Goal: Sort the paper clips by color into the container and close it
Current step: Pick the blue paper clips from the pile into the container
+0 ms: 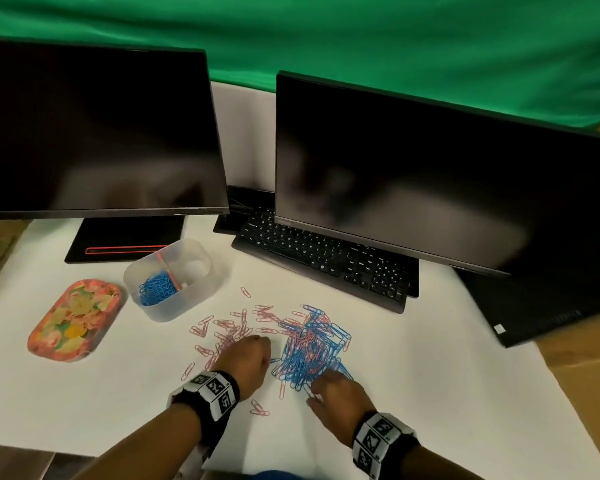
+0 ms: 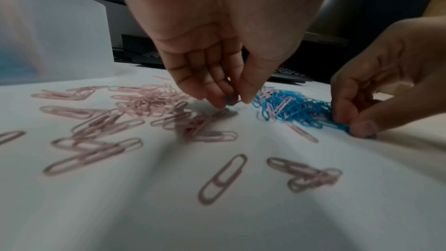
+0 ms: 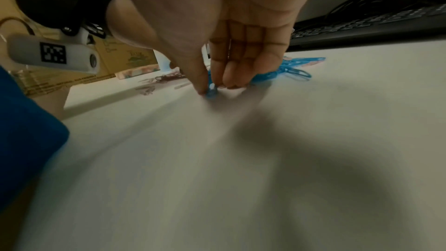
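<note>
A mixed heap of blue and pink paper clips (image 1: 312,344) lies on the white table, with pink paper clips (image 1: 229,329) spread to its left. My left hand (image 1: 250,358) sits between them and pinches a blue clip (image 2: 232,99) between thumb and fingers. My right hand (image 1: 336,393) is at the heap's near edge, thumb and fingertips pinching a blue clip (image 3: 212,91) against the table. The clear container (image 1: 168,277) stands at the back left, open, with blue clips (image 1: 155,289) in its left compartment beside a pink divider. Its floral lid (image 1: 75,318) lies to the left.
Two dark monitors (image 1: 94,133) (image 1: 430,178) and a black keyboard (image 1: 323,261) stand behind the clips. Cardboard (image 1: 582,372) lies past the table's right edge. A few stray pink clips (image 1: 258,408) lie between my wrists.
</note>
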Tool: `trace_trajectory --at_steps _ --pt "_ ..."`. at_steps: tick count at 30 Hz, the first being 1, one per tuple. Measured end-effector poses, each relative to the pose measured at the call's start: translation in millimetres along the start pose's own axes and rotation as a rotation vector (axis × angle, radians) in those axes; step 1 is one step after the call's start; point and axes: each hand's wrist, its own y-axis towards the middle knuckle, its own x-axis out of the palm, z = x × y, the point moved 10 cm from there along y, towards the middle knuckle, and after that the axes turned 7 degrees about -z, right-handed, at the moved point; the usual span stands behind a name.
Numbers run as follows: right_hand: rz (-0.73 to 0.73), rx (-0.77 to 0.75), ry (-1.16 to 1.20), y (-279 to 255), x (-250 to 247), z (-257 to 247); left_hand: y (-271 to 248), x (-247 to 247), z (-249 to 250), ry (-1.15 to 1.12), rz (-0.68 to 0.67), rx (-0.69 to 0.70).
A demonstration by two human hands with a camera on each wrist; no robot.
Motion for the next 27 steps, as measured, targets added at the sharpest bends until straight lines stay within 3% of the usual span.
trace_trajectory --at_steps 5,14,17,20,24,27 --pt "-0.026 -0.061 0.069 4 6 -6 11 -6 5 -0.274 0.028 0.018" --pt "-0.037 -0.113 0.123 1 16 6 22 -2 -5 -0.857 0.072 -0.196" --pt "0.068 -0.081 0.341 -5 -3 22 22 3 -5 -1.042 0.036 -0.210" --pt "0.179 0.063 0.645 -8 -16 59 23 8 -5 -1.125 -0.023 -0.212" --pt "0.128 0.262 1.117 -8 -7 100 20 14 -7 -1.233 -0.057 -0.266" --pt "0.111 0.313 1.255 -7 -10 109 19 17 -11 -1.190 -0.059 -0.285"
